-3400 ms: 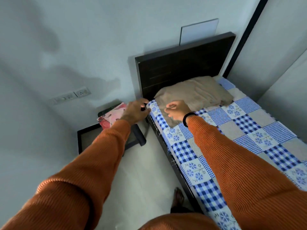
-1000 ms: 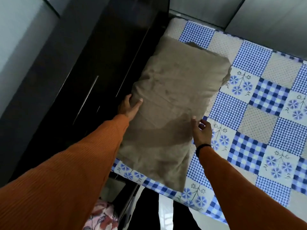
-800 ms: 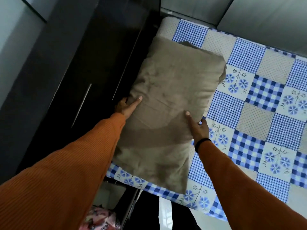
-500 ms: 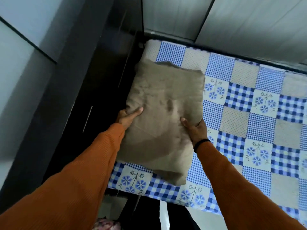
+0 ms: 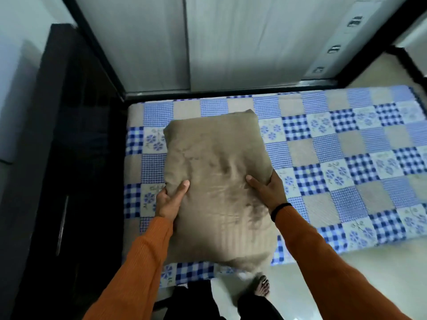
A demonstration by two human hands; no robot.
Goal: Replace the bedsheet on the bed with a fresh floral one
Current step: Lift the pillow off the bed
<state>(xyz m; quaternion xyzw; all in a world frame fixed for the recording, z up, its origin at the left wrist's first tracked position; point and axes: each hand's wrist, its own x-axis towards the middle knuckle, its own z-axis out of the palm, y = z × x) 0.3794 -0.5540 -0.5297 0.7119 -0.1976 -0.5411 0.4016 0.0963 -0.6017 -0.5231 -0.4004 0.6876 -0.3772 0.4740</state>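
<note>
A beige pillow (image 5: 217, 176) is held over the head end of the bed. My left hand (image 5: 169, 202) grips its left edge, thumb on top. My right hand (image 5: 268, 192) grips its right edge, thumb on top, a black band at the wrist. Under it the bed carries a blue-and-white checked patchwork bedsheet (image 5: 335, 162) with small blue flowers. The pillow's near end hangs past the bed's near edge. No other sheet shows in this frame.
The dark wooden headboard (image 5: 76, 135) stands at the left. Grey sliding wardrobe doors (image 5: 231, 42) run along the far side of the bed. Pale floor (image 5: 346, 273) lies at the near side, with my bare foot (image 5: 262, 288) on it.
Both hands have closed on the pillow's sides and lifted it away from the headboard toward the near edge. My view has turned toward the wardrobe side.
</note>
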